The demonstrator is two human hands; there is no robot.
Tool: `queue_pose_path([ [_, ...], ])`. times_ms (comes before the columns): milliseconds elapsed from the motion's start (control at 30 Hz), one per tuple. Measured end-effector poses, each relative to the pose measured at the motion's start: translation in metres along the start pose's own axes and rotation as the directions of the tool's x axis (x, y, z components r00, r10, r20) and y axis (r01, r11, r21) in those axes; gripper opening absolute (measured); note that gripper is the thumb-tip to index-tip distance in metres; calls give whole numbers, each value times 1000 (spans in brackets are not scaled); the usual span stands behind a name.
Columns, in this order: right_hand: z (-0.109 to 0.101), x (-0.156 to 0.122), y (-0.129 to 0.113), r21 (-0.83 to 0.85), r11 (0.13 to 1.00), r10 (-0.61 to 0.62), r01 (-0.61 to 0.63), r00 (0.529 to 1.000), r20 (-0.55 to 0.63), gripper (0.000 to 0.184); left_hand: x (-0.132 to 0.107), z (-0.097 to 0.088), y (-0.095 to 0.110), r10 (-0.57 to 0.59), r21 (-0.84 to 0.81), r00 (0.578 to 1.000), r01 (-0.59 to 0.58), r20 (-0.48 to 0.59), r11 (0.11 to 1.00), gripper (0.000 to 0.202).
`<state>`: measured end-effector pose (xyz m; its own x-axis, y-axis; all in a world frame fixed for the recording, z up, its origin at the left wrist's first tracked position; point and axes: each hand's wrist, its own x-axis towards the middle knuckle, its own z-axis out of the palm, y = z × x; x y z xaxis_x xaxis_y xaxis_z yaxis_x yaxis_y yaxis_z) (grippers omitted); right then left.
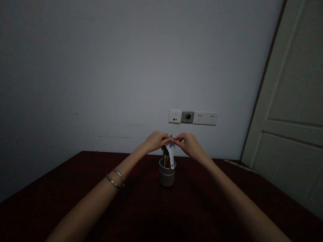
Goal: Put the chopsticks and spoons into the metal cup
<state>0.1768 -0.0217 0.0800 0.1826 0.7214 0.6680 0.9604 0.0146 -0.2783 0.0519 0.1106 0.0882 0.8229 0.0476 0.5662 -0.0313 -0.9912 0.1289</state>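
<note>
A white soup spoon (171,155) with a blue mark hangs bowl up, its narrow handle end with a small hole pointing down. The fingertips of my left hand (156,140) pinch the spoon's upper edge from the left. From the other side, my right hand (189,144) pinches the same edge. Below them stands a grey utensil cup (167,177). The handle end overlaps the cup's rim in view; I cannot tell whether it is inside. Behind the spoon, thin chopstick-like sticks (166,160) and a dark, rounded utensil head (164,149) rise from the cup, partly hidden.
The cup stands on a dark red table (144,215) against a pale wall (127,60). Wall sockets (205,118) sit above the table's back edge. A flat strip (239,165) lies at the back right, near a panelled door (299,107).
</note>
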Motion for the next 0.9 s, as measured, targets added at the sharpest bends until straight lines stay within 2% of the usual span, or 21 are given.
queue_pose_path([
  [100,0,-1,-6,-188,981,-35,43,998,43,22,0,0,-2,15,16,1000,-16,5,1000,27],
  [167,1,-2,-9,-257,965,-34,45,998,45,22,1,1,-4,28,22,1000,-28,1,999,27],
  [333,4,4,-14,-284,959,21,-17,1000,8,22,2,1,-4,3,5,1000,-3,-28,1000,29],
  [433,3,10,-11,-284,957,57,-63,998,-30,21,-2,-2,1,-60,-70,992,52,-113,996,29],
  [533,5,13,-3,-279,954,100,-113,993,-64,23,-12,2,3,-151,-147,952,115,-268,982,29],
  [633,12,11,7,-262,949,162,-174,985,-66,26,-28,20,-2,-289,-252,878,202,-381,947,34],
  [700,19,7,13,-245,947,203,-208,978,-47,26,-42,40,-9,-383,-350,834,249,-397,903,39],
  [800,30,-2,18,-225,943,250,-246,968,-12,26,-63,74,-21,-504,-508,803,304,-319,806,56],
  [900,40,-11,21,-211,937,292,-278,956,40,25,-79,103,-31,-622,-701,769,362,-149,615,71],
])
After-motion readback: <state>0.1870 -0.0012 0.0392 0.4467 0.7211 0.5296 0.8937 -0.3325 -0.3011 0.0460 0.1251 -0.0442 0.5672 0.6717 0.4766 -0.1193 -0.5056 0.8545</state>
